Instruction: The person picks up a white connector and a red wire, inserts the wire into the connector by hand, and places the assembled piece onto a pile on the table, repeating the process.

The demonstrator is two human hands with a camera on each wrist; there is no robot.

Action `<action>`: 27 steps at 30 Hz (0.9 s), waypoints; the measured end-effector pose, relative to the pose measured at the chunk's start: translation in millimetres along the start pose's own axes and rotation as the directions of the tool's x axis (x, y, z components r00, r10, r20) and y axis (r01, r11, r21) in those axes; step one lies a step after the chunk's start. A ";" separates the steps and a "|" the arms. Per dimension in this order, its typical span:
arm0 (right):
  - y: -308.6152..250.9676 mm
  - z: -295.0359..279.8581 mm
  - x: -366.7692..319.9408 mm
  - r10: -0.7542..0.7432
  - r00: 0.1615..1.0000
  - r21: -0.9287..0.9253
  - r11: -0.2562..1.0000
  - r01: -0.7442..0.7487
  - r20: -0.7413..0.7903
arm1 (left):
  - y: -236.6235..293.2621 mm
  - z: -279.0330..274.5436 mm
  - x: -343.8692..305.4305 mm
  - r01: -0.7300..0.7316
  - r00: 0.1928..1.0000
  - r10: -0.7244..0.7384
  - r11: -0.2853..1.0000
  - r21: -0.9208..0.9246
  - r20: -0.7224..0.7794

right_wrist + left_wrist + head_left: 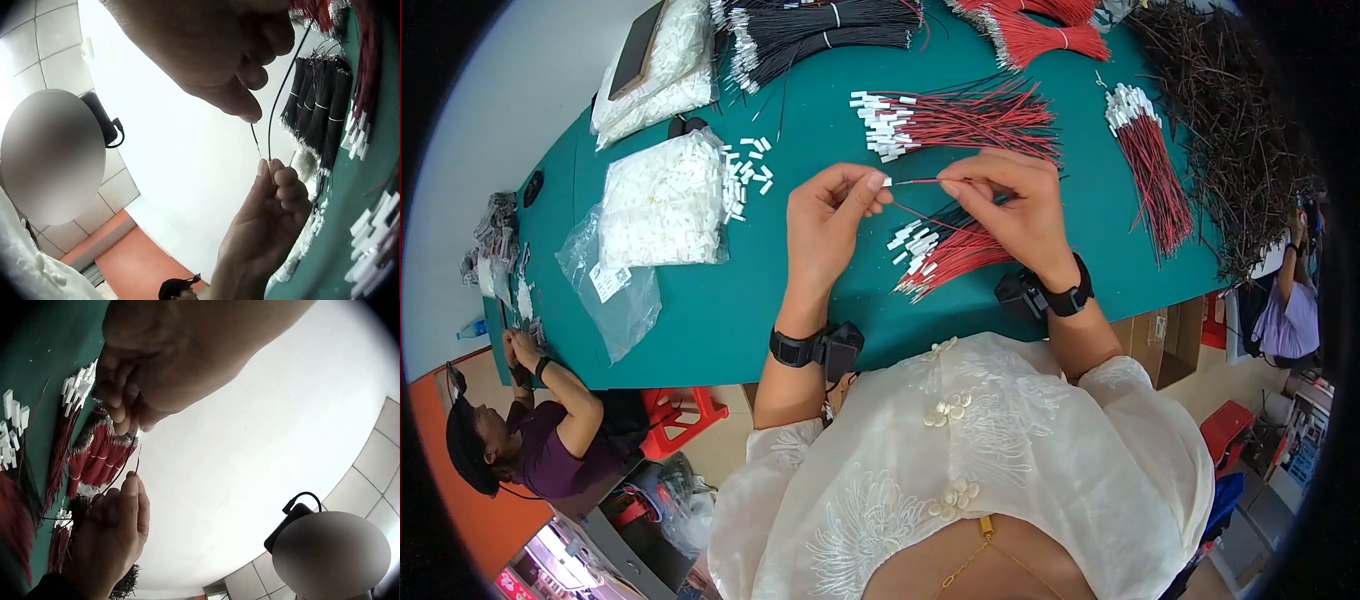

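While the person leans over the green-topped work table (800,300), both hands are raised just above it and meet fingertip to fingertip. The left hand (830,225) pinches a small white plastic connector (887,182) between thumb and forefinger, its other fingers curled under. The right hand (1010,205) pinches a thin red and black wire pair (915,182) close to its free end, I'd guess because a wire this limp would bend if held further back. The wire's tip reaches the left fingertips, and the right wrist view shows it arriving there, though I cannot tell whether it sits inside the connector. Its tail trails down under the right palm. Just below the hands lies a loose heap of red and black wires with white ends (940,255), near enough to drop onto or pick from without stretching. A similar fanned bundle (960,115) lies just beyond the hands. On the left sit a clear plastic bag of white connectors (662,200) and a scatter of loose ones (748,170), on the side of the hand that holds one. Tied black wire bundles (820,35) and red wire bundles (1040,35) lie at the far edge, well apart. Another person in a dark purple top (550,450) sits at the table's left end.
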State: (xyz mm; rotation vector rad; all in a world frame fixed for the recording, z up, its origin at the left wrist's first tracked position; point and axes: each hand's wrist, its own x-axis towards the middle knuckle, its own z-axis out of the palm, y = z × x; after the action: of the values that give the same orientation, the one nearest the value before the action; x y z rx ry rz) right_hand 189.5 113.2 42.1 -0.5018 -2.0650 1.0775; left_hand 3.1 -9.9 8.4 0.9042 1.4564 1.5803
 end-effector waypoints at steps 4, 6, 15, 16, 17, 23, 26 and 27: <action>-3.8 -2.9 0.5 0.015 1.000 -0.053 0.999 -0.015 0.003 | 1.9 1.3 -0.6 0.002 1.000 -0.002 1.000 -0.019 0.009; -5.8 -1.5 0.2 0.015 1.000 -0.061 0.998 -0.016 -0.012 | 2.3 2.0 -1.2 0.006 1.000 -0.006 1.000 -0.029 0.016; -2.9 0.6 1.0 0.000 1.000 -0.046 0.999 -0.001 -0.020 | 3.9 2.5 -2.4 0.037 0.999 -0.035 0.998 -0.057 0.040; -2.9 0.7 0.9 0.001 1.000 -0.046 0.999 -0.002 -0.019 | 4.2 2.7 -2.5 0.036 0.999 -0.034 0.998 -0.059 0.042; -3.0 0.5 1.0 0.002 1.000 -0.046 0.999 -0.003 -0.016 | 4.2 2.9 -2.4 0.036 0.998 -0.033 0.997 -0.061 0.044; -4.8 0.4 1.3 0.007 1.000 -0.057 0.998 -0.008 -0.008 | 3.5 3.0 -2.5 0.050 0.998 -0.046 0.996 -0.079 0.053; -2.3 0.8 1.4 -0.009 1.000 -0.067 0.998 0.009 -0.003 | 3.4 3.7 -2.1 0.055 0.997 -0.050 0.995 -0.083 0.057; -1.5 0.9 1.5 -0.017 1.000 -0.072 0.997 0.017 0.000 | 2.8 3.8 -1.8 0.059 0.996 -0.053 0.994 -0.094 0.065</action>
State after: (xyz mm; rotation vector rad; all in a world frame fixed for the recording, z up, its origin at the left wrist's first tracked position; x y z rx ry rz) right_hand 187.9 112.8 43.6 -0.5191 -2.1097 0.9952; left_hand 7.1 -9.9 11.5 0.8425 1.3392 1.5539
